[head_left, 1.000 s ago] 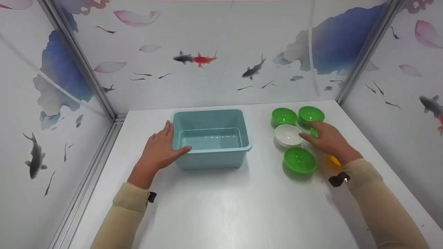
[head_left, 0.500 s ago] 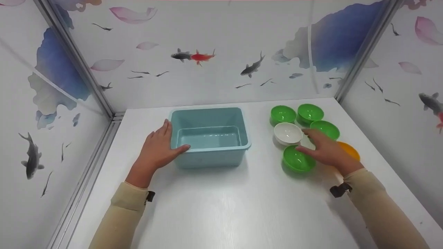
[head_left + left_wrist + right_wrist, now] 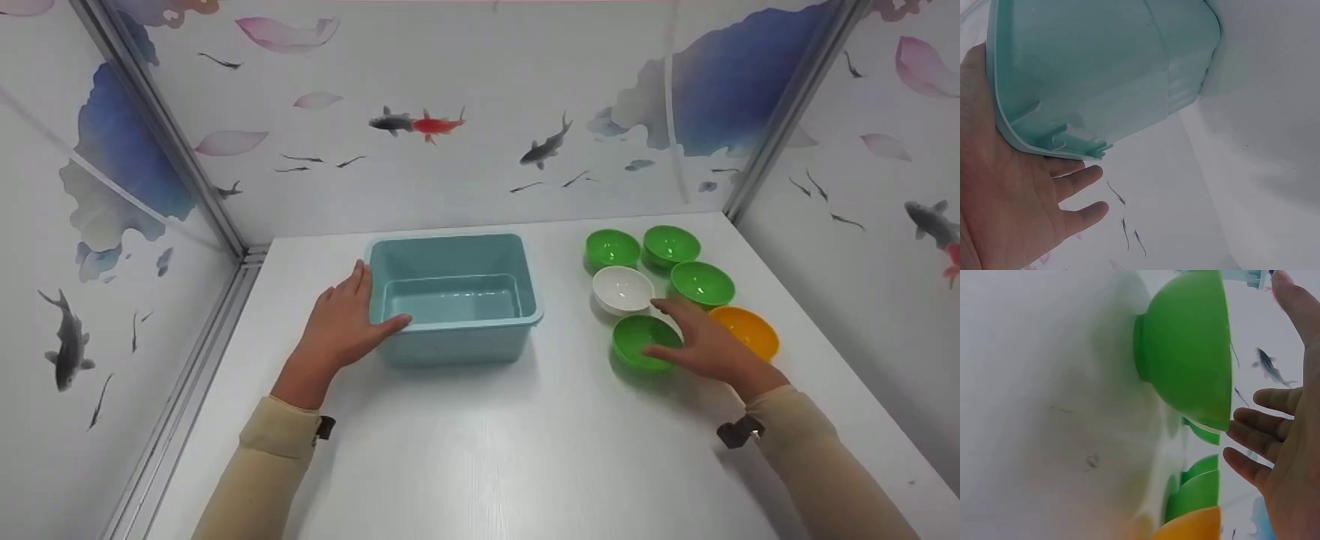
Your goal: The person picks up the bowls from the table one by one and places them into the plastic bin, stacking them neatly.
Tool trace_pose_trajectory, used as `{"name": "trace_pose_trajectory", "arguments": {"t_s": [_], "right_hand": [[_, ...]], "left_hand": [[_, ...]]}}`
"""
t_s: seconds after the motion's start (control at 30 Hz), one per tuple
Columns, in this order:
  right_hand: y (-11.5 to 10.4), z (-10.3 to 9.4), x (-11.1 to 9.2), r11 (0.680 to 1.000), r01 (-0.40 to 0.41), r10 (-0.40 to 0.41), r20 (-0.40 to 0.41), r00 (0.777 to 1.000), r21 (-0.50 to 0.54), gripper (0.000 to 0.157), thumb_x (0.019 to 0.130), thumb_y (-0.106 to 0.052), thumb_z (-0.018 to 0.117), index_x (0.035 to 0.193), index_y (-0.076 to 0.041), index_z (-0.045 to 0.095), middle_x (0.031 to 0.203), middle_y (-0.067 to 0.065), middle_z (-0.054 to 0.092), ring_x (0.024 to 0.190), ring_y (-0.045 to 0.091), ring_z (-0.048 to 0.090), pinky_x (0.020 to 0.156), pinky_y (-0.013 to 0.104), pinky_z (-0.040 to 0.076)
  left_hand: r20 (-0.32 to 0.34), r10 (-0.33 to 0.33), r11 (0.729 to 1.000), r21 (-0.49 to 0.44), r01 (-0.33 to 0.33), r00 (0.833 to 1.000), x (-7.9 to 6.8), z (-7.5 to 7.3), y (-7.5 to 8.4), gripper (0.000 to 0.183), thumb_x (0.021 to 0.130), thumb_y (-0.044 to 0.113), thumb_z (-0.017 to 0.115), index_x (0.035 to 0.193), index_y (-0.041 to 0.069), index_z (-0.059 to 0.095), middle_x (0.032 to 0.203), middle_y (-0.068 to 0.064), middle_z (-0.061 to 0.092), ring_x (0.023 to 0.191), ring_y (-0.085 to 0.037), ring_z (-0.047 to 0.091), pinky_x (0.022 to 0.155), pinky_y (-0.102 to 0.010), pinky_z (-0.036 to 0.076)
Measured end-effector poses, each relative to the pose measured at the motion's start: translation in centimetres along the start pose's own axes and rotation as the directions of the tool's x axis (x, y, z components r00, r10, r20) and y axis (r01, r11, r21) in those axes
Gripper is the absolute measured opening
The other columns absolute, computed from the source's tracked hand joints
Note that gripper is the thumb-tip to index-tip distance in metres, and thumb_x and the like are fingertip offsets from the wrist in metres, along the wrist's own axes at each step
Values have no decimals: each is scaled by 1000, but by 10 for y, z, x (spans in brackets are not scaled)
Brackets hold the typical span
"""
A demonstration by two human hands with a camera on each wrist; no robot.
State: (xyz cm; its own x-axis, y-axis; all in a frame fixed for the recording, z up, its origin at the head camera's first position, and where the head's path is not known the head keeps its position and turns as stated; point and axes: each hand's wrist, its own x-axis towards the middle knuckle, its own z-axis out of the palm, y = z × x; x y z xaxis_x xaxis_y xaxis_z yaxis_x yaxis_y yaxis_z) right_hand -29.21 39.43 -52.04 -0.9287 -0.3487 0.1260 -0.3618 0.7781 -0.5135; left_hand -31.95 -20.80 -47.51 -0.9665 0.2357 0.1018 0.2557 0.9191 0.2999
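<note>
My left hand [image 3: 341, 326] rests against the left side of a light blue plastic bin [image 3: 457, 346], its thumb over the front rim. Its fingers extend past the rim in the left wrist view, holding nothing. Over the right edge of the nearest green bowl [image 3: 634, 341] hovers my right hand [image 3: 709, 346], thumb and fingers spread. Seen from the right wrist, the fingertips [image 3: 1235, 433] are right at that bowl's rim. A white bowl [image 3: 622, 290] stands just behind it, and an orange bowl [image 3: 750, 331] is partly hidden behind the right hand.
Three more green bowls stand farther back: one at the back left [image 3: 613, 249], one at the back right [image 3: 672, 246] and one beside the orange bowl [image 3: 703, 283]. White panels [image 3: 450, 187] printed with fish enclose the white table [image 3: 465, 450] at the back and sides.
My right hand has come toward me, from the farther green bowl past the white one to the nearest green bowl, uncovering the orange bowl. The left hand stays at the bin.
</note>
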Motion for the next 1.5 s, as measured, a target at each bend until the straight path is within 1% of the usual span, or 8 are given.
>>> {"name": "trace_pose_trajectory", "arguments": {"t_s": [0.13,0.23,0.43,0.6,0.73,0.9,1.17,1.5], "right_hand": [[7,7,-4,1000,-19,19,7,1000,22,105,91,-57,89,166,-1,42,172,25,38,159,51,35,123,73,32],[13,11,-7,998,-32,31,17,999,46,107,90,-58,89,168,-4,40,175,24,35,161,50,32,124,74,30],[19,21,-8,997,-12,11,16,1000,80,110,88,-53,93,169,-5,37,172,22,38,154,48,41,122,76,31],[21,25,-6,994,-19,17,24,1000,105,116,86,-44,97,172,-3,30,175,25,32,157,51,34,123,78,26],[21,26,-4,992,-24,21,25,999,125,119,84,-41,99,172,-3,29,174,24,33,157,49,34,124,76,26],[21,27,-4,989,-20,17,22,1000,144,121,82,-41,101,172,-4,29,173,22,34,157,47,36,124,76,27],[20,31,-6,987,-46,38,50,998,151,126,81,-48,100,174,-7,26,173,19,34,156,45,36,124,75,27],[19,32,-6,980,-81,72,57,996,184,127,80,-49,101,176,-13,25,175,15,33,157,44,36,123,75,30]], "left_hand": [[-2,5,1000,2,-5,1000,0,1,0,130,95,90,51,175,-4,11,183,-23,16,166,-42,26,131,-66,22],[-4,5,1000,2,-5,1000,0,1,-1,129,95,89,52,175,-4,11,183,-23,16,166,-42,26,131,-66,22],[-5,0,1000,-1,0,1000,-1,1,-1,128,96,88,54,175,-4,11,183,-23,16,165,-43,27,130,-67,23],[3,-2,1000,4,2,1000,0,-1,-1,130,95,90,51,175,-4,10,183,-22,13,166,-43,26,130,-67,23],[1,3,1000,9,-3,1000,0,-2,0,131,95,92,49,175,-4,10,183,-22,13,165,-44,28,130,-66,24],[-2,5,1000,5,-5,1000,-1,-4,2,130,95,90,50,174,-5,10,183,-23,14,164,-46,29,130,-66,25],[-8,6,1000,6,-6,1000,-2,-2,1,128,96,89,51,174,-5,12,183,-23,15,163,-45,32,129,-65,27],[-6,-5,1000,-16,5,1000,-1,-1,0,128,96,87,54,175,-4,11,183,-22,14,164,-45,30,130,-66,24]]}}
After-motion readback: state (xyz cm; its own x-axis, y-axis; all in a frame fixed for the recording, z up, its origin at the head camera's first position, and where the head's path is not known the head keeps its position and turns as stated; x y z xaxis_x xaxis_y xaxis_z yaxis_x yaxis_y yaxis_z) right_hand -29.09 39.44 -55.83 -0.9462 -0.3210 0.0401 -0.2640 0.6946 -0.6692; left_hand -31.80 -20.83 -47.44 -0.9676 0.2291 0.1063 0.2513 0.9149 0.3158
